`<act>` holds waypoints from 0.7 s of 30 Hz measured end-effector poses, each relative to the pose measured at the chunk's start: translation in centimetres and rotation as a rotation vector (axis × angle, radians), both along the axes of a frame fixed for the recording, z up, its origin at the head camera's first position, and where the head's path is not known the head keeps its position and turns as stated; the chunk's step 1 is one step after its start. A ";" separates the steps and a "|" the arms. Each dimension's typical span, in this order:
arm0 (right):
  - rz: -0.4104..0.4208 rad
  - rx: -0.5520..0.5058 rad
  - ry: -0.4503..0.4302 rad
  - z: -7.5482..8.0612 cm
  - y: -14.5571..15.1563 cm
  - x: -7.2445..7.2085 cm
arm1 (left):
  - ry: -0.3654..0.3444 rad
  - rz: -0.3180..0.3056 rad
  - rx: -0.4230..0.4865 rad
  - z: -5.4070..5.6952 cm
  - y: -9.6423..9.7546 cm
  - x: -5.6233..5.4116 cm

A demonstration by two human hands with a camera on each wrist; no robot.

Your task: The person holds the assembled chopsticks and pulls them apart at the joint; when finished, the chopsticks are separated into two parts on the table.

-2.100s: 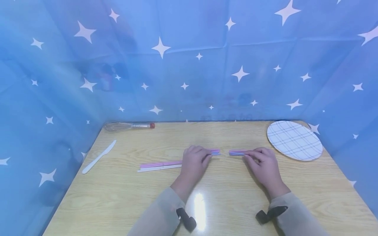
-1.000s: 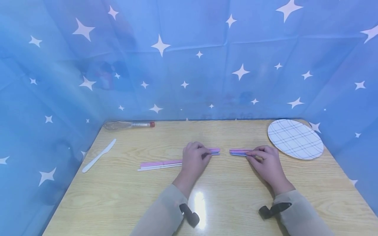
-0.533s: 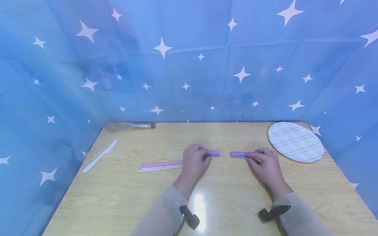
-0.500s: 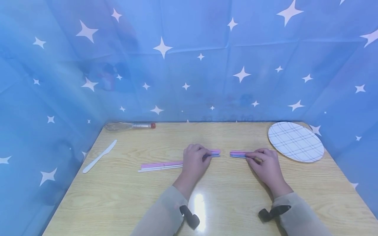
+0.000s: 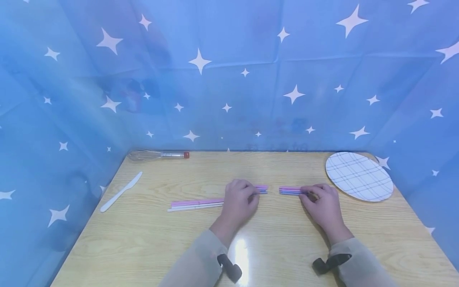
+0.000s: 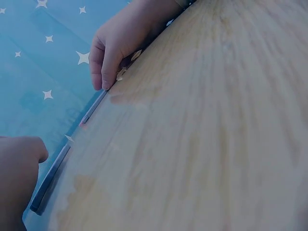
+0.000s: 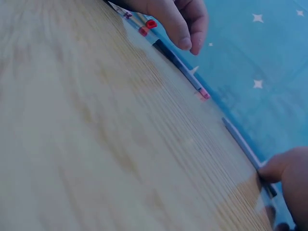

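Two small bundles of thin pink and blue sticks lie end to end on the table with a gap between them. My left hand (image 5: 238,201) is at the left bundle (image 5: 263,189) and hides most of it. In the right wrist view its loosely bent fingers hover just above a blue stick (image 7: 179,66). My right hand (image 5: 324,205) pinches the right bundle (image 5: 291,191) between thumb and forefinger, close to the tabletop. Left of my left hand lie longer-looking pink and white sticks (image 5: 195,204), their right ends hidden behind it.
A whisk (image 5: 173,154) with a red end lies along the back edge. At the left is a white knife (image 5: 122,191). A white checked plate (image 5: 358,176) sits at the back right corner. Behind the table (image 5: 287,247) hangs a blue star-patterned curtain (image 5: 229,87).
My left fingers have come off the left bundle, and that hand has shifted slightly right. My right hand stays at its bundle, with a little more of the sticks showing. The view has tilted slightly.
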State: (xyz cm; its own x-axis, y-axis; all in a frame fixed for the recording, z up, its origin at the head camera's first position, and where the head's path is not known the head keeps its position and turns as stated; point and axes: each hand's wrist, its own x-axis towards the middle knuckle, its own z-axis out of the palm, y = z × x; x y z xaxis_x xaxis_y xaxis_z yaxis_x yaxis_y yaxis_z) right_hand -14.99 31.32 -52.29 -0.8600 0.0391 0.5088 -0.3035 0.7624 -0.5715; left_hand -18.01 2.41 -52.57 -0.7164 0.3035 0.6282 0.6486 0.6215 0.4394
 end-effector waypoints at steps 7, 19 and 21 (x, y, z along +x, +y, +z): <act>-0.021 -0.009 0.036 -0.1 -0.4 0.0 | 0.000 -0.028 -0.008 0.3 -0.3 0.6; 0.142 0.057 0.196 0.1 -4.4 -0.6 | 0.032 -0.030 -0.007 0.4 -1.6 1.1; 0.162 0.046 0.207 0.1 -5.2 -0.6 | 0.043 -0.023 -0.007 0.3 -2.1 1.1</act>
